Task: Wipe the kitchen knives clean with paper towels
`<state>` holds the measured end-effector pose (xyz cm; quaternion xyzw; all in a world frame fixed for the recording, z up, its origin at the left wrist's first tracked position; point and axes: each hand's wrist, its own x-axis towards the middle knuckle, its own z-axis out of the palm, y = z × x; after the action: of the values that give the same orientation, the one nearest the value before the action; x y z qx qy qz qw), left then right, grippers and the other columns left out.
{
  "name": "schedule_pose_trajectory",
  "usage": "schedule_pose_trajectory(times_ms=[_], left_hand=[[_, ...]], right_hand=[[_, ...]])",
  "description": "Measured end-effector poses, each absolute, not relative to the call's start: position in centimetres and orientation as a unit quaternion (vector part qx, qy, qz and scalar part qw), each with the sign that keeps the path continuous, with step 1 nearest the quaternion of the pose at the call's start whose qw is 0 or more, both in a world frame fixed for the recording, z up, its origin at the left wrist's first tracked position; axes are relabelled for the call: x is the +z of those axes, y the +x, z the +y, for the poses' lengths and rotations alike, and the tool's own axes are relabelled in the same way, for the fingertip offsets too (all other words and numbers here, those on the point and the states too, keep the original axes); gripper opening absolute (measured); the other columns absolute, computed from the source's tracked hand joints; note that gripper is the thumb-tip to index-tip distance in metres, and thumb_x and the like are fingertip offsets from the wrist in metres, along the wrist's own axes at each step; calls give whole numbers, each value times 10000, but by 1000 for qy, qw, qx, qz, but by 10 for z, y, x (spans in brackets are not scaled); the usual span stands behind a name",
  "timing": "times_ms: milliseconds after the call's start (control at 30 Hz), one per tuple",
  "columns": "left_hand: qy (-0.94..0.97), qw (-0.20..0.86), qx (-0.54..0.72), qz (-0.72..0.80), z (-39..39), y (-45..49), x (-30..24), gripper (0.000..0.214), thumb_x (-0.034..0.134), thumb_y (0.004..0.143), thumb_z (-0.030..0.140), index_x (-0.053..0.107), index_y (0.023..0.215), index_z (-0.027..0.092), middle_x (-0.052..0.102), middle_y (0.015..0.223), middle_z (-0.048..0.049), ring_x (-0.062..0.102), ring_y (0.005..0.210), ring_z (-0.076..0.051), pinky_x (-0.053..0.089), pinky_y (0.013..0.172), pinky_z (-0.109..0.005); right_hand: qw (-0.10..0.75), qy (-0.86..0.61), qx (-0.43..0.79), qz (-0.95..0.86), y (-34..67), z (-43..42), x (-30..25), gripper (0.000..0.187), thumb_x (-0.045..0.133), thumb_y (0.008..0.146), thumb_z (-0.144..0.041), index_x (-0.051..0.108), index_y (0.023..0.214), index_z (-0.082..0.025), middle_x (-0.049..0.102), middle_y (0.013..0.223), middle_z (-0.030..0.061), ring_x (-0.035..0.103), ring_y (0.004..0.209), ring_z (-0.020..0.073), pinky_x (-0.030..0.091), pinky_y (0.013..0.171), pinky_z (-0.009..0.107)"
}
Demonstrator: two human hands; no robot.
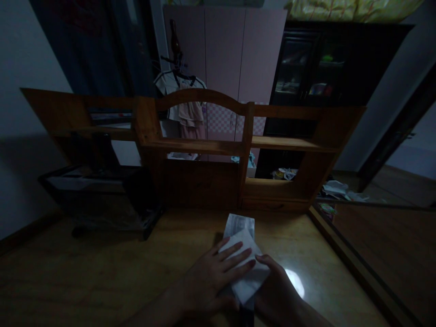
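On the wooden desk (102, 272), a white folded sheet (250, 279) overlaps 1 clear packet (238, 223). My left hand (207, 279) lies flat on the sheet, fingers spread, clasping nothing. My right hand (279, 290) touches its right edge; I cannot tell whether it pinches. I judge the glossy top could let the sheet slide askew.

Home bedroom: pink wardrobe (225, 59), clothes on hanger (185, 97), wooden desk (102, 272) with shelf hutch (204, 145), dark glass cabinet (313, 68).
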<state>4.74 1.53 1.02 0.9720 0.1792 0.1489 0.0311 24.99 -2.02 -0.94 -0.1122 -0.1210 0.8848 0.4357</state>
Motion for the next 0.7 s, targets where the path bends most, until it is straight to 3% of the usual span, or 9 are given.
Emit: schedule_pose_trajectory(times_ms=[300, 533, 700], left_hand=[[975, 15, 152, 160, 12, 45, 15, 696, 333, 890, 646, 249, 1477, 282, 180, 1552, -67, 212, 1408, -306, 192, 1143, -508], [960, 40, 152, 233, 15, 50, 5, 736, 330, 900, 629, 163, 1500, 237, 203, 1548, -29, 184, 1422, -250, 176, 1166, -462], [931, 25, 196, 306, 19, 48, -3, 728, 315, 904, 622, 179, 1497, 222, 211, 1547, -35, 181, 1424, -233, 198, 1167, -438]], right_hand=[[427, -116, 891, -105, 251, -22, -9, 347, 484, 890, -281, 604, 1151, -86, 682, 993, 121, 627, 905, 225, 393, 900, 366], [433, -105, 886, -131, 248, -17, -8, 411, 544, 844, -289, 558, 1202, -88, 660, 1061, 117, 591, 1008, 234, 382, 925, 355], [439, -109, 880, -147, 246, -18, -8, 334, 482, 864, -286, 596, 1137, -131, 682, 1000, 86, 593, 997, 232, 390, 901, 364]])
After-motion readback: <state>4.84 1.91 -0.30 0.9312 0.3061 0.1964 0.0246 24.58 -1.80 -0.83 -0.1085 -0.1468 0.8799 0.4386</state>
